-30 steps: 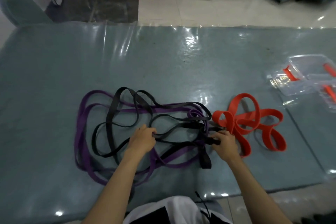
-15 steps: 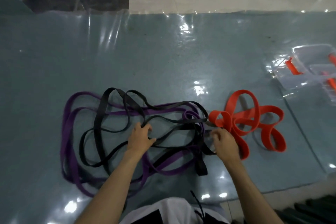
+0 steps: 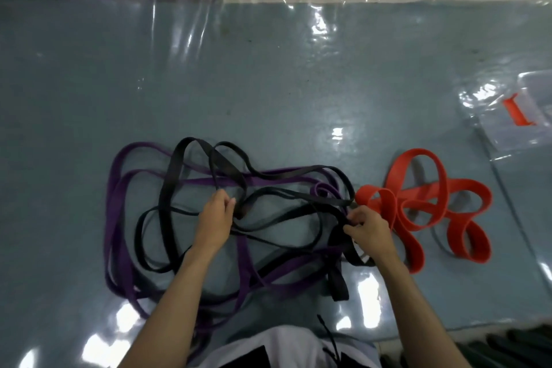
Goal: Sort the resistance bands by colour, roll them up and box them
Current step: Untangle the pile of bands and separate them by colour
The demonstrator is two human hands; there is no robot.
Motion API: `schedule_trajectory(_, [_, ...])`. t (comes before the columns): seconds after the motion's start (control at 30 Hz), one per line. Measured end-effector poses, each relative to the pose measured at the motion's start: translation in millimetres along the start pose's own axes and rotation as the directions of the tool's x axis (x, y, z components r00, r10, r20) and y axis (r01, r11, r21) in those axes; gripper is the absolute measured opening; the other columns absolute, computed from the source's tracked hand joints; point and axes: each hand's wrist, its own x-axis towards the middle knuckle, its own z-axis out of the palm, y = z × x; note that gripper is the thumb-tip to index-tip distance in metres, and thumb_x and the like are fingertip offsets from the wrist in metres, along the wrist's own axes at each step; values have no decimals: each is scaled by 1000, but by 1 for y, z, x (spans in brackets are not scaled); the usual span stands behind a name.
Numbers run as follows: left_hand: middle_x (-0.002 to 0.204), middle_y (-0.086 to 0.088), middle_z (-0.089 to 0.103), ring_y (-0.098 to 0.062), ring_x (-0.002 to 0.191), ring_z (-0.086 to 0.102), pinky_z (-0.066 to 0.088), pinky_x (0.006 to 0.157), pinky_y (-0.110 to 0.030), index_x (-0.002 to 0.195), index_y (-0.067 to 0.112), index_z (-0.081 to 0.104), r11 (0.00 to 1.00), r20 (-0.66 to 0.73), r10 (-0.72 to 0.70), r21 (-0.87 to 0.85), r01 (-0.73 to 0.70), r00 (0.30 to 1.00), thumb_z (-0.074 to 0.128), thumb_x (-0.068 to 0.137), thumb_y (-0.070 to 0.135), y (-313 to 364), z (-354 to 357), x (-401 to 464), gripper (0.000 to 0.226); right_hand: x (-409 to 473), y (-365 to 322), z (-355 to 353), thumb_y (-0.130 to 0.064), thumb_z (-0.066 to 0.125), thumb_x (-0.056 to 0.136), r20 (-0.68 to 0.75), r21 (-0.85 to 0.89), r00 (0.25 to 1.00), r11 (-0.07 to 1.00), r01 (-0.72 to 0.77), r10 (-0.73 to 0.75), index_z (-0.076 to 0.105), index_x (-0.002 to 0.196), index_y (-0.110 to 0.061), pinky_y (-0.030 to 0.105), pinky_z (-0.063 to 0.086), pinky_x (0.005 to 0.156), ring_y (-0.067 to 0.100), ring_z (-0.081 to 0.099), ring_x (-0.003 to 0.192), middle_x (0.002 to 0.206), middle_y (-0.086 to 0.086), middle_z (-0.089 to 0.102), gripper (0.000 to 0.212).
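Presently: tangled black rubber resistance bands (image 3: pixel 268 212) and purple rubber bands (image 3: pixel 119 218), mid-desk (image 3: pixel 268 84); red bands (image 3: pixel 424 206) lie separate, right. Left hand (image 3: pixel 213 224) and right hand (image 3: pixel 369 231) each pinch black strands. Advice: lift black loops free slowly, avoiding snags.

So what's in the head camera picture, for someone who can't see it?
Two hands, left and right, pinch black bands tangled with purple bands on a plastic-covered table. Red bands lie separately at right, near a clear box.
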Motion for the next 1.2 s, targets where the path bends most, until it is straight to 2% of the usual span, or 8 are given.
schedule_trajectory(0.2, [102, 5, 57, -17, 90, 62, 53, 78, -38, 92, 20, 60, 995, 138, 102, 7, -104, 985, 64, 100, 52, 15, -2, -11, 34, -11, 1, 2, -24, 80, 88, -17, -24, 999, 999, -43, 42, 67, 90, -20, 43, 62, 79, 17, 71, 80, 82, -4, 72, 14])
schedule_trajectory(0.37, [151, 0, 32, -26, 138, 37, 50, 104, -47, 126, 29, 58, 888, 414, -12, 422, -180, 910, 80, 83, 61, 26, 19, -27, 58, -21, -4, 4, -19, 79, 87, -62, -39, 996, 997, -64, 62, 73, 85, -17, 40, 62, 76, 19, 72, 79, 77, -3, 74, 6])
schedule_trajectory(0.47, [148, -6, 41, -28, 134, 43, 50, 103, -46, 111, 23, 66, 883, 407, -30, 438, -167, 913, 77, 87, 61, 29, 16, -29, 46, -27, 1, 1, -13, 79, 88, -62, 16, 997, 999, -39, 40, 76, 108, -7, 36, 60, 83, 21, 72, 89, 95, 6, 77, 21])
schedule_trajectory(0.57, [140, -15, 55, -31, 116, 60, 53, 97, -45, 83, 12, 63, 895, 348, 19, 413, -171, 937, 60, 105, 47, 26, 10, -31, 41, -38, 4, -7, -9, 76, 90, -70, 4, 997, 1000, 6, -5, 79, 108, -6, 30, 57, 83, 17, 70, 89, 104, 9, 80, 19])
schedule_trajectory(0.7, [105, -8, 55, -24, 87, 56, 42, 73, -34, 85, 10, 58, 943, 237, 76, 298, -147, 969, 49, 111, 38, 13, -3, -36, 40, -53, 4, -17, -4, 70, 94, -88, 125, 993, 988, 94, -83, 77, 94, -12, 29, 53, 76, 24, 73, 88, 94, 6, 78, 11])
schedule_trajectory(0.97, [104, -1, 57, -17, 90, 56, 41, 78, -26, 101, 8, 69, 974, 13, 208, 92, -208, 978, 66, 104, 30, 23, -37, -39, 22, -74, -16, -36, -5, 67, 99, -93, 398, 946, 859, 322, -311, 75, 101, -17, 19, 58, 85, 9, 75, 97, 98, -3, 80, 14])
schedule_trajectory(1.1, [115, 1, 66, -15, 107, 59, 46, 92, -28, 118, 12, 72, 978, -124, 56, -191, -79, 991, 68, 102, 23, 30, -58, -36, 20, -76, -21, -40, -6, 66, 100, -106, 499, 922, 782, 374, -373, 77, 105, -15, 31, 58, 95, 18, 75, 104, 105, 3, 79, 15])
schedule_trajectory(1.2, [114, 9, 71, -14, 110, 67, 56, 96, -32, 119, 22, 76, 850, -128, -124, -526, 38, 984, 70, 100, 20, 31, -74, -27, 20, -77, -19, -41, -9, 69, 99, -115, 607, 932, 719, 340, -344, 75, 108, -20, 40, 56, 98, 26, 73, 105, 104, 9, 76, 16])
